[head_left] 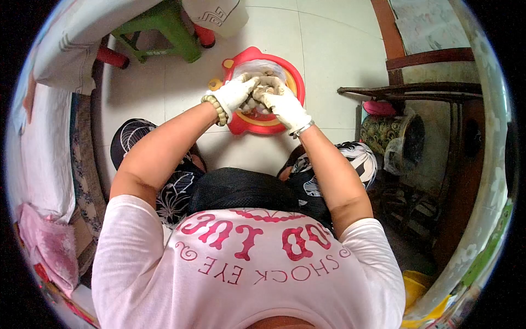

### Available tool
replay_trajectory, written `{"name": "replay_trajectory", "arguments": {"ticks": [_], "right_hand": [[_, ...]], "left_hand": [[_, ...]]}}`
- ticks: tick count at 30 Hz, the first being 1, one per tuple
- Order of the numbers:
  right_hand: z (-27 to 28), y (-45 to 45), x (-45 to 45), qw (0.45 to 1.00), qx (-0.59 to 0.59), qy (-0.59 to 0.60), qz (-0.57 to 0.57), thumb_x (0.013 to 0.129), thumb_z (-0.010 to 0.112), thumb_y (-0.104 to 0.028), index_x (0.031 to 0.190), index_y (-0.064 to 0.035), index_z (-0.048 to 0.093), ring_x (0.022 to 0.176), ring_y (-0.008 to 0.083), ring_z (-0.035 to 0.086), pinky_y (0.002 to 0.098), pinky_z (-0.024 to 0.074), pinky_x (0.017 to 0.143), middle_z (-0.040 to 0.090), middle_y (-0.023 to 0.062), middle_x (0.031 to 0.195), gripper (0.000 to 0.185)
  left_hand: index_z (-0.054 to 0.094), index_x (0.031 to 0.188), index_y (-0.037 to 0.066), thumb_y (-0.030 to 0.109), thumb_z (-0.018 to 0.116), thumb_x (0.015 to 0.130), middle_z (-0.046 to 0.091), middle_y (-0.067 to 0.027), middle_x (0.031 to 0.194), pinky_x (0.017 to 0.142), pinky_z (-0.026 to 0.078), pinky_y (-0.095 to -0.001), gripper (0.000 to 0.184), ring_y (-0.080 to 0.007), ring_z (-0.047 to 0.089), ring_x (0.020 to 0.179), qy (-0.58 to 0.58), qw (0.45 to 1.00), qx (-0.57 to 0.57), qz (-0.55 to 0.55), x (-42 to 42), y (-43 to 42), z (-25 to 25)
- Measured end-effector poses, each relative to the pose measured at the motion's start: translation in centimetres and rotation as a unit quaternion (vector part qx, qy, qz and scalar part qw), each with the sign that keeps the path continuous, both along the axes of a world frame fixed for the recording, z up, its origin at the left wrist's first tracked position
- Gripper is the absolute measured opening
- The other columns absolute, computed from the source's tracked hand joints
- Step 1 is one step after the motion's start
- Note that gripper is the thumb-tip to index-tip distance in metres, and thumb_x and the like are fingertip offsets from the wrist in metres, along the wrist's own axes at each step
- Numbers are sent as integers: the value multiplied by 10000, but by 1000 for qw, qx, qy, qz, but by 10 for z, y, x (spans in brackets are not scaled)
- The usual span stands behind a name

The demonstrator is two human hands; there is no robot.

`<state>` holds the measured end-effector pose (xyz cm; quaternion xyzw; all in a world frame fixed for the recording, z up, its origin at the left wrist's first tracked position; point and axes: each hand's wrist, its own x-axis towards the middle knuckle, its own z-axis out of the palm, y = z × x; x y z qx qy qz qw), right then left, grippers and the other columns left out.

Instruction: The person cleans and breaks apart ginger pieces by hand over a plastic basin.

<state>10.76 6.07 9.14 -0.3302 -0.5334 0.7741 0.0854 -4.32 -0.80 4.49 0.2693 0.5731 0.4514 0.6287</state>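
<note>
Both my hands wear white work gloves with dirty grey fingers, and they meet above a red and yellow plastic stool or basin (298, 74) on the floor. My left hand (244, 90) has its fingers closed, the tips close against those of the other hand. My right hand (276, 98) is also closed, its fingers bent round something small and pale. The gloves mostly hide what is between the fingers. Beneath them lie small whitish pieces (263, 109), perhaps garlic, and a clear plastic bag or sheet (252, 67) sits behind.
Pale tiles (334, 49) cover the floor. A green plastic stool (164, 33) stands at the upper left beside a white bin (219, 16). Dark wooden furniture (422, 89) is on the right, with a patterned round container (383, 129) under it. My knees flank the red item.
</note>
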Motion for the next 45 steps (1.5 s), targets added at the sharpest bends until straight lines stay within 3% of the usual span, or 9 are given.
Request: {"name": "replay_trajectory", "arguments": {"ticks": [11,13,14,19,22,24,26,39,45], "right_hand": [[0,-14,-6,983,160,10,-94,908,492,-198,1004,-32,525,632,83,526,224,442,544,579,36,814,194],[1,-18,-8,975,192,30,-109,910,487,-206,981,-31,527,655,93,533,236,451,565,577,44,823,193],[-1,-19,-9,970,205,45,-122,910,486,-208,973,-33,530,680,104,539,249,458,589,577,45,837,191],[-13,-10,-10,931,343,83,-99,913,483,-227,968,-58,543,624,83,524,226,434,538,578,23,820,188],[20,-11,-4,991,-26,11,-129,927,463,-234,972,-82,556,530,47,476,183,381,460,570,-4,774,184],[8,-5,-5,990,-21,61,-126,938,415,-209,978,-87,544,484,67,498,200,362,377,580,-1,748,182],[3,-3,-4,990,-44,79,-111,946,419,-239,976,-86,545,490,72,506,198,384,398,585,9,765,201],[7,-17,-2,994,-15,45,-100,939,494,-271,1056,-93,503,518,38,468,171,388,454,539,-31,715,213],[5,-14,3,992,-14,79,-94,938,494,-254,1047,-94,502,560,45,503,176,424,475,551,-19,751,194]], "left_hand": [[481,1232,24,344,476,927,552,-168,1164,878,454,-326,442,-238,561,1026,247,958,149,9,20,-13,9],[439,1276,33,259,368,956,522,-183,1153,786,501,-348,398,-261,576,970,532,783,320,19,21,-14,-4],[439,1276,33,259,368,956,522,-183,1153,786,501,-348,398,-261,576,970,532,783,321,18,23,-14,-11],[473,1224,1,229,461,919,555,-176,1148,894,454,-345,381,-281,575,994,139,979,108,107,24,-8,24],[497,1211,12,309,395,960,574,-134,1127,902,438,-312,401,-211,561,1013,512,824,241,26,12,-7,16],[502,1210,18,365,345,974,582,-113,1116,915,421,-291,448,-175,541,1026,130,970,178,106,19,-7,40],[498,1213,17,362,368,968,580,-122,1124,922,419,-298,442,-192,547,1028,27,988,123,85,9,1,32],[522,1176,-12,276,430,951,570,-120,1137,911,421,-292,377,-163,531,1035,226,959,160,64,18,-11,47],[491,1194,-20,288,410,962,564,-105,1147,897,426,-275,393,-151,532,1025,-91,990,76,79,16,-6,52]]}}
